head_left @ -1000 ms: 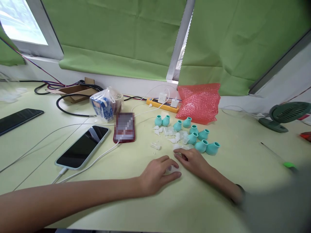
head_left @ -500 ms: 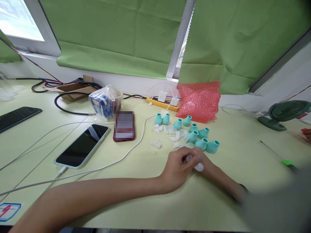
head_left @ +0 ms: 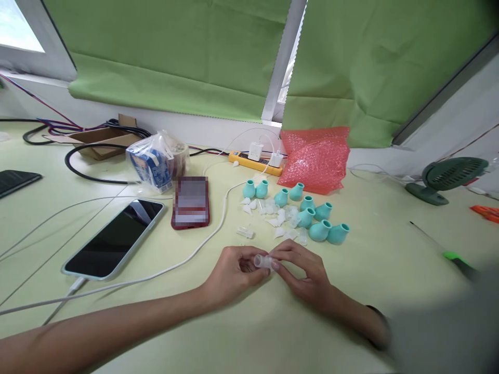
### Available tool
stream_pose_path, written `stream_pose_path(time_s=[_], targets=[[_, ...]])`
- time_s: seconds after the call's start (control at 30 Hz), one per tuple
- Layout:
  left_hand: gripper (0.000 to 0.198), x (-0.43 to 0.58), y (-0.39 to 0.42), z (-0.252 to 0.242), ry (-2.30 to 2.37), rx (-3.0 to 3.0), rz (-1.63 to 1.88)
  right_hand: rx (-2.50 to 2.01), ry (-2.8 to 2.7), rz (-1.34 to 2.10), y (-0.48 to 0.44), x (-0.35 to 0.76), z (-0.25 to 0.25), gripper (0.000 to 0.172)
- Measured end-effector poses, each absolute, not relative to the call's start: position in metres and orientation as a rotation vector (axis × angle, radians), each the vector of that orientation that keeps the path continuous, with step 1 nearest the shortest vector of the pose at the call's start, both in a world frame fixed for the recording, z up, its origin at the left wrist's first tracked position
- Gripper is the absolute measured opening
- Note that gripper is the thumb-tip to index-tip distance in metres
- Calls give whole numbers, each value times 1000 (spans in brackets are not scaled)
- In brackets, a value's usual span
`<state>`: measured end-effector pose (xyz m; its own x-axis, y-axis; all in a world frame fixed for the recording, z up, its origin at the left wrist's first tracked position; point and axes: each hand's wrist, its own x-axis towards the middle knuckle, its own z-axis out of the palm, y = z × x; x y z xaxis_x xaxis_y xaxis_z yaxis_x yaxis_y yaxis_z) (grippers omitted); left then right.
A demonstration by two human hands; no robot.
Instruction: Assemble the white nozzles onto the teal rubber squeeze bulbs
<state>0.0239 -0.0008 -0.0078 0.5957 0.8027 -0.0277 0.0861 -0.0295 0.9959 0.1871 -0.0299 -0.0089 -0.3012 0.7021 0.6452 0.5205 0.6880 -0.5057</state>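
Low over the table, a short translucent plastic tube [head_left: 262,261] lies between my two hands, its open end facing left. My left hand [head_left: 234,275] is curled around it with thumb and fingers. With thumb and fingertips, my right hand [head_left: 306,272] pinches its right end; what sits at that end is hidden by the fingers. Just beyond the hands stand several teal rubber bulbs [head_left: 320,231] with open necks. Among them are small white pointed pieces [head_left: 277,221] and clear plastic pieces [head_left: 291,213]. Another clear tube-like piece [head_left: 245,232] lies by itself to the left.
Left of the hands are a phone [head_left: 115,239] on a charging cable [head_left: 202,244] and a red-cased phone [head_left: 191,205]. Behind stand a bagged blue box [head_left: 152,163], a yellow power strip [head_left: 249,161] and red bubble wrap [head_left: 315,158]. A screwdriver [head_left: 454,257] and fan [head_left: 448,176] are right.
My hands have moved left and come apart from their overlapped pose; the tube now shows between them. The view has shifted slightly. A hand at the far right edge has gone from view.
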Motion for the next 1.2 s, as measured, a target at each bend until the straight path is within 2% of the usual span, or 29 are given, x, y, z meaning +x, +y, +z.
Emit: stream_pose_path(time_s=[0.37, 0.97, 1.2], targets=[[23, 22, 0, -13, 709, 1404, 682, -879, -2006, 136, -29, 188, -15, 45], [19, 23, 0, -14, 659, 1311, 697, -927, -2159, -181, -34, 187, -21, 45], [16, 23, -1, -15, 677, 1277, 725, -934, -2157, 18, -33, 185, -17, 42]])
